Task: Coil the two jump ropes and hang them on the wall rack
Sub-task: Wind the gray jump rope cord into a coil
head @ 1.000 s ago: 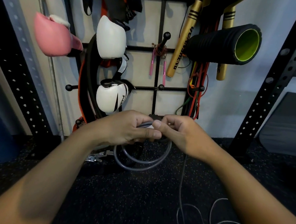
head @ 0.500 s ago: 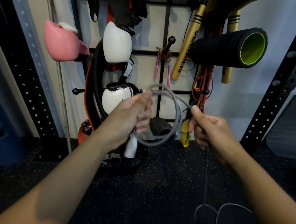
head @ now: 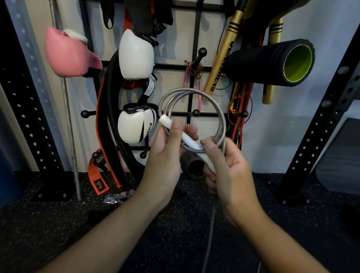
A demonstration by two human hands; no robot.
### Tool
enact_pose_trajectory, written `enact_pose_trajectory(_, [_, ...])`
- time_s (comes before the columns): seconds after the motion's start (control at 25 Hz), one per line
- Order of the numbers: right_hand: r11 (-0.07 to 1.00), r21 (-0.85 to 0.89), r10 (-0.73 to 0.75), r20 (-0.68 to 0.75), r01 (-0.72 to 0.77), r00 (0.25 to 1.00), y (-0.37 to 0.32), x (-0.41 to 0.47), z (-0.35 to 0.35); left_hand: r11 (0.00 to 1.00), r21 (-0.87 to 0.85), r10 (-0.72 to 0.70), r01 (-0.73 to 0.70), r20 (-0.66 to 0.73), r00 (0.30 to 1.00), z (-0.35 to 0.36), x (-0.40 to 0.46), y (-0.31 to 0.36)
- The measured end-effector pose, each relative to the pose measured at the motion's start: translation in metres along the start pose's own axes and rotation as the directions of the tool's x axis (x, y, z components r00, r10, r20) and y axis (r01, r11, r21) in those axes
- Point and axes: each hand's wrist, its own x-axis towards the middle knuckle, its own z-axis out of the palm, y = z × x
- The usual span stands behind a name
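Legible text: the gold bat (head: 222,54) on the wall rack (head: 199,27) carries black lettering along its barrel, inverted and partly cut off, so not fully readable; a 2nd gold bat (head: 272,64) hangs to its R, markings too small to read. The orange strap (head: 97,173) has a small dark label near its lower end, text illegible. The lower white boxing glove (head: 133,126) shows black graphic marks, no readable word. Hands: L hand (head: 165,156) grips the white handle (head: 175,128) of the grey jump rope (head: 198,95), thumb pressed on top, fingers curled behind. R hand (head: 229,171) holds the handle's lower end & pinches the gathered loops under the thumb. Rope position: coiled in approx. 3 loops, held upright in front of the rack, centre of view; a loose tail runs down from the R hand to the floor (head: 43,223), where more slack lies at the bottom edge. Rack contents: pink boxing glove (head: 68,53) upper L, upper white boxing glove (head: 136,55), black foam roller (head: 270,60) w/ green core on a peg, a thin pink-handled rope (head: 192,73) on the centre peg, coloured bands at R. Surface: black speckled rubber flooring. Room: pale wall, perforated black steel uprights (head: 335,99) on both sides, a grey pad at far R.
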Motion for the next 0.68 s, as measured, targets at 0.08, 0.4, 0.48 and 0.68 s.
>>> enact_pose_trajectory(0.08, [0.998,-0.04,0.046,0.028,-0.045,0.999,-0.004,0.006,-0.007,0.998,0.022,-0.059,0.058,0.068,0.996,-0.009,0.004,0.004])
enact_pose_trajectory(0.4, [0.678,-0.709,0.184,0.421,0.196,0.888,-0.021,0.021,-0.04,0.527,0.808,-0.248,-0.263,0.442,0.862,-0.05,0.026,0.067])
enact_pose_trajectory(0.48, [0.634,-0.737,0.223,0.463,0.233,0.858,-0.017,0.014,-0.034,0.326,0.882,-0.462,-0.34,0.463,0.757,-0.034,0.015,0.065])
enact_pose_trajectory(0.68, [0.727,-0.664,0.18,0.428,0.173,0.886,-0.017,0.013,-0.032,0.343,0.917,-0.539,-0.203,0.369,0.757,-0.023,0.011,0.035])
